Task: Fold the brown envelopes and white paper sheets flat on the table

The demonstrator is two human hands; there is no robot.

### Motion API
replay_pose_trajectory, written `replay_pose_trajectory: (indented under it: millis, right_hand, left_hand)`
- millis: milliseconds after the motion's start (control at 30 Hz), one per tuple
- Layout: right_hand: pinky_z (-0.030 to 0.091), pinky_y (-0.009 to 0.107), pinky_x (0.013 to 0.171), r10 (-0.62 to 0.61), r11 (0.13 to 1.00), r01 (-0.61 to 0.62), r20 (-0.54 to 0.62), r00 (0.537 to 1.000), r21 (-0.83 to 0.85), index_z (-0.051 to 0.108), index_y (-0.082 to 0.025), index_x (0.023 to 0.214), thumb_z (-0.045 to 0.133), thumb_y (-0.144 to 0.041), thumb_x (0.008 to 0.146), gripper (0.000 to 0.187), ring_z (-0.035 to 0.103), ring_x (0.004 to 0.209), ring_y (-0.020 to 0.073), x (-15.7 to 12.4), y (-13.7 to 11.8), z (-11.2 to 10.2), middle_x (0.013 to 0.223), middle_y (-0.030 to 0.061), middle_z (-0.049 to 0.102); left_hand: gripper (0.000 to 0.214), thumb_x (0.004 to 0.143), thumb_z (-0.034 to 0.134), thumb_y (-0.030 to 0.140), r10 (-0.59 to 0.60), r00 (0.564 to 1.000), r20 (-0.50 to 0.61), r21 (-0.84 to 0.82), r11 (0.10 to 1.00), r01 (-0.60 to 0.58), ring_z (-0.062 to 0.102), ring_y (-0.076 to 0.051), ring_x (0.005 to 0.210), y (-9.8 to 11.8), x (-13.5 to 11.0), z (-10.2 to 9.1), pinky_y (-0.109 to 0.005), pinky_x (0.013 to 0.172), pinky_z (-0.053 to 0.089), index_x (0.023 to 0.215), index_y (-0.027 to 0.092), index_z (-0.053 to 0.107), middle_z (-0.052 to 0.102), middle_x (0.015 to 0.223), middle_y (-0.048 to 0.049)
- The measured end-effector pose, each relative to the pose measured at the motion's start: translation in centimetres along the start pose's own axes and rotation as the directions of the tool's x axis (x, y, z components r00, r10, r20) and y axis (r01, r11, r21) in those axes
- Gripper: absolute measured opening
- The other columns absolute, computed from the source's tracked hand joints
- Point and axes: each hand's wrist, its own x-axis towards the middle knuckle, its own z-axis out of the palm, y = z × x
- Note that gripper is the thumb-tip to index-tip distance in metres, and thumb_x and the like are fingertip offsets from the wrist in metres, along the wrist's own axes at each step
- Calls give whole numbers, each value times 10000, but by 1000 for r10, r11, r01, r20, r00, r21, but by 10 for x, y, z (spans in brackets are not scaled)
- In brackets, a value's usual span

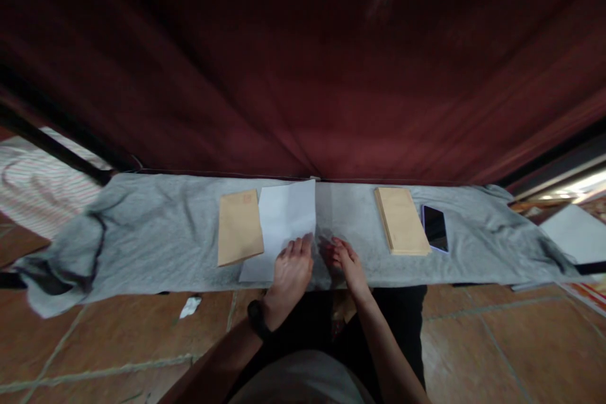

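A white sheet of paper [283, 221] lies on a grey cloth [156, 233], partly over a single brown envelope [238, 227]. My left hand [292, 271] rests flat on the sheet's lower right corner, fingers stretched out; a dark band is on that wrist. My right hand [344, 259] lies just to the right of the sheet on the bare cloth, fingers loosely extended and holding nothing. A stack of brown envelopes [401, 221] sits further right.
A dark phone [434, 228] lies beside the envelope stack. A dark red curtain [303, 63] hangs behind the cloth. Tiled floor [95, 347] with a small white paper scrap [190, 307] lies in front. More white paper [575, 232] shows at the far right.
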Motion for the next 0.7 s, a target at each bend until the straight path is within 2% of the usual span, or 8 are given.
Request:
replay_pose_trajectory:
  millis: [67, 100, 200, 267, 333, 500, 600, 700]
  right_hand:
    - [607, 331, 686, 40, 999, -40, 47, 998, -7, 685, -250, 1092, 646, -634, 793, 489, 722, 810, 220, 2, -4, 11, 944, 57, 764]
    - [604, 330, 702, 19, 999, -17, 54, 998, -36, 691, -252, 1063, 647, -622, 791, 460, 719, 811, 218, 4, -5, 15, 917, 44, 763]
    - [585, 322, 743, -163, 968, 162, 11, 987, -191, 714, -256, 854, 676, -508, 757, 273, 690, 790, 211, 11, -5, 13, 803, 7, 744]
    - [574, 333, 785, -214, 949, 200, -31, 976, -243, 718, -258, 777, 672, -430, 734, 183, 678, 806, 221, 16, -4, -1, 798, 6, 747]
    - [566, 339, 782, -225, 942, 194, -88, 970, -273, 736, -258, 817, 653, -378, 734, 168, 671, 814, 228, 22, -4, -20, 818, 10, 755]
    - [537, 313, 678, -246, 923, 152, -239, 939, -353, 735, -219, 876, 616, -377, 733, 244, 640, 727, 218, 38, -8, -68, 743, 21, 726]
    - [521, 304, 662, -258, 905, 137, -263, 930, -403, 732, -192, 905, 591, -390, 718, 306, 629, 694, 207, 47, -9, -78, 719, 13, 713]
    - [511, 301, 661, -271, 880, 134, -251, 929, -455, 730, -173, 931, 542, -389, 717, 357, 623, 678, 197, 54, -9, -76, 731, 13, 714]
  left_hand:
    - [433, 938, 472, 124, 60, 998, 37, -43, 997, -58, 626, -290, 1118, 21, -3, 6, -392, 923, 502, 1362, 158, 548, 672, 1224, -147]
    - [412, 942, 471, 126, 88, 995, 54, -66, 994, -84, 627, -288, 1123, 29, -5, 10, -395, 934, 499, 1343, 156, 562, 671, 1233, -148]
    - [335, 976, 487, 210, 165, 983, 80, -135, 979, -153, 620, -284, 1153, 42, -9, 18, -408, 978, 487, 1292, 170, 592, 659, 1289, -141]
    - [341, 993, 519, 332, 223, 972, 76, -166, 964, -208, 604, -286, 1200, 39, -10, 22, -423, 1028, 466, 1296, 192, 590, 634, 1357, -129]
    - [429, 987, 544, 433, 288, 956, 52, -171, 946, -275, 546, -301, 1306, 28, -9, 25, -451, 1105, 416, 1345, 197, 564, 568, 1460, -134]
    - [537, 993, 547, 400, 357, 934, 11, -67, 932, -356, 323, -326, 1507, -4, 2, 39, -511, 1220, 277, 1468, 158, 475, 381, 1614, -162]
    - [528, 1007, 514, 399, 378, 925, 30, 4, 926, -378, 291, -323, 1524, -8, 12, 48, -535, 1244, 233, 1482, 172, 475, 371, 1626, -132]
    - [509, 1026, 466, 395, 423, 905, 52, 42, 904, -425, 296, -305, 1524, -1, 22, 53, -531, 1261, 204, 1485, 175, 477, 361, 1633, -109]
